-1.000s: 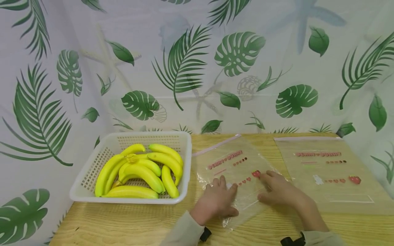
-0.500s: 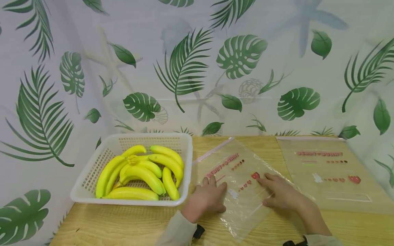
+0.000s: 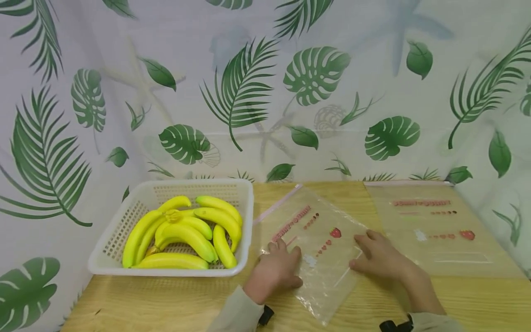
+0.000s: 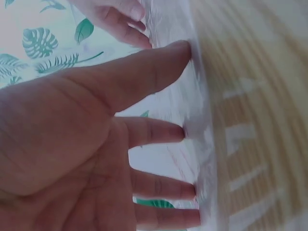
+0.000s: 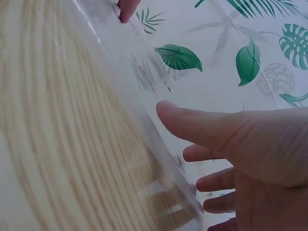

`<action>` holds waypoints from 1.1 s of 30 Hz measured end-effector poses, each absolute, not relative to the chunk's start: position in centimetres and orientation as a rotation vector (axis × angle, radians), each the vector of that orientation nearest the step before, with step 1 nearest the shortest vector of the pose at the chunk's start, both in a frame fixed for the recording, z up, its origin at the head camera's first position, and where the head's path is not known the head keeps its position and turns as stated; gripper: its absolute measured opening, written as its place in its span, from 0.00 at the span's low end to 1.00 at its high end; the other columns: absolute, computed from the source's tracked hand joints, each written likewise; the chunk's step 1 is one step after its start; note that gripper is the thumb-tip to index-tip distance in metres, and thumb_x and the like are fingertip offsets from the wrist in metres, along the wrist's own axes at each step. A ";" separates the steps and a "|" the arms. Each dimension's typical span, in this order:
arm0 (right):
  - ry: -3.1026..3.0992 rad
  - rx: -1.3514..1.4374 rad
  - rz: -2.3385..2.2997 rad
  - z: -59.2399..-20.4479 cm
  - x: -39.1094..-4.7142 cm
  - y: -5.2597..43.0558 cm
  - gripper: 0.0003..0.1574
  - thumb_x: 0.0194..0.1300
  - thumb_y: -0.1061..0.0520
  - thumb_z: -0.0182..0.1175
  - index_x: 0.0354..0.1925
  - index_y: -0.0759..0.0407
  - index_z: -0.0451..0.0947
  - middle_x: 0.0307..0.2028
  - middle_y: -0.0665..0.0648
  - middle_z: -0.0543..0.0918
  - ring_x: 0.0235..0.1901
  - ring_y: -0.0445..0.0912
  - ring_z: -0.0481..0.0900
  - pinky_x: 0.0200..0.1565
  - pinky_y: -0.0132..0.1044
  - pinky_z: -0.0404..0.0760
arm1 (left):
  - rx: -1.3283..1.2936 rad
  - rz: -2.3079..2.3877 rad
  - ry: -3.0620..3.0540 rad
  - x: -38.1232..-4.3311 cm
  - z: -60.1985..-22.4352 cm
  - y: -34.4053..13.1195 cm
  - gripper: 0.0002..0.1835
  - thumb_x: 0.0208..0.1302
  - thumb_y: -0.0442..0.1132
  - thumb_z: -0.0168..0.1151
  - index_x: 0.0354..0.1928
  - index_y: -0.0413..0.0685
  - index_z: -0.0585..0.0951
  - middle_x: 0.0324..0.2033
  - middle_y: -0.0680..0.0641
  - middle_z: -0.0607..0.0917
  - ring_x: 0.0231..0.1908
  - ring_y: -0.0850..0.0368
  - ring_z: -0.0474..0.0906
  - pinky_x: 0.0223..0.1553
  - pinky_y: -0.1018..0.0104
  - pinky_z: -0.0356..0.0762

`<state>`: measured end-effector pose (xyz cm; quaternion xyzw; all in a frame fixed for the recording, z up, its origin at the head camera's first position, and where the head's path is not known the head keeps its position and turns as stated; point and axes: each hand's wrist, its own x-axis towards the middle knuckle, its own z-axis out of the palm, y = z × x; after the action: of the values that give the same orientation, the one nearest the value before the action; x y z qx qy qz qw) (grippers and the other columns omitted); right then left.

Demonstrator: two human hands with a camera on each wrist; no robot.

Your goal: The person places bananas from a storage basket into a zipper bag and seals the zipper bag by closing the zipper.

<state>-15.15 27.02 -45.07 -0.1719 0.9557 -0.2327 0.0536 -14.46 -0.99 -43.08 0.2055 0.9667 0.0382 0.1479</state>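
A clear zip bag [image 3: 327, 276] with pink print and a strawberry lies tilted on the table, its pink slider edge toward the basket. My left hand [image 3: 277, 269] rests on the bag's left side, fingers spread; in the left wrist view the fingertips [image 4: 190, 190] press on the film. At the bag's right edge is my right hand [image 3: 379, 258], thumb and fingers apart. In the right wrist view that hand [image 5: 250, 154] has its relaxed fingers beside the bag's edge, with nothing between them.
A white plastic basket [image 3: 166, 271] holding several yellow bananas [image 3: 186, 240] stands to the left. A second printed zip bag [image 3: 460, 265] lies flat at the right. Behind the wooden table [image 3: 174, 304] hangs a leaf-patterned curtain [image 3: 257, 157].
The middle bag has shifted left and turned further askew, its lower corner coming toward the front. My left hand has moved left with it, and my right hand has slid to the bag's right edge.
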 end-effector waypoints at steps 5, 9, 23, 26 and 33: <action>2.894 -0.492 -0.706 -45.8 -14.9 26.6 0.48 0.58 0.43 0.70 0.63 0.75 0.69 0.62 0.88 0.61 0.63 0.81 0.57 0.57 0.74 0.63 | 0.528 0.076 2.796 -13.3 -43.3 -0.5 0.37 0.56 0.59 0.70 0.63 0.49 0.72 0.65 0.28 0.68 0.62 0.30 0.67 0.42 0.39 0.81; 2.918 -0.474 -0.669 -45.8 -14.5 26.2 0.48 0.58 0.44 0.71 0.63 0.74 0.69 0.62 0.88 0.61 0.63 0.81 0.57 0.58 0.73 0.62 | 0.492 -0.019 2.835 -12.5 -43.2 0.3 0.42 0.57 0.65 0.67 0.67 0.51 0.70 0.64 0.30 0.69 0.60 0.33 0.69 0.37 0.43 0.82; 2.928 -0.521 -0.652 -46.0 -15.0 26.0 0.40 0.61 0.57 0.68 0.64 0.78 0.67 0.62 0.89 0.58 0.63 0.83 0.54 0.60 0.73 0.59 | 0.712 0.062 2.802 -14.8 -43.7 -1.5 0.32 0.58 0.58 0.68 0.63 0.61 0.72 0.65 0.38 0.68 0.65 0.39 0.63 0.55 0.43 0.71; 2.923 -0.553 -0.670 -45.3 -15.0 25.4 0.38 0.62 0.59 0.67 0.64 0.77 0.68 0.63 0.87 0.60 0.64 0.81 0.55 0.60 0.72 0.61 | 0.684 0.120 2.762 -15.2 -43.7 -1.8 0.41 0.58 0.63 0.67 0.71 0.63 0.65 0.73 0.36 0.58 0.71 0.33 0.54 0.60 0.32 0.65; 2.698 -0.592 -0.730 -43.8 -14.4 22.8 0.56 0.53 0.42 0.74 0.71 0.65 0.64 0.69 0.83 0.55 0.67 0.77 0.55 0.59 0.70 0.64 | 0.627 0.053 2.787 -15.2 -44.1 -1.5 0.44 0.58 0.69 0.63 0.73 0.63 0.62 0.72 0.34 0.60 0.68 0.33 0.60 0.52 0.35 0.73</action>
<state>-14.41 22.80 -43.82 -0.2050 0.9348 -0.2530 0.1416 -15.20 -1.45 -44.05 0.2172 0.9656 0.0182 0.1416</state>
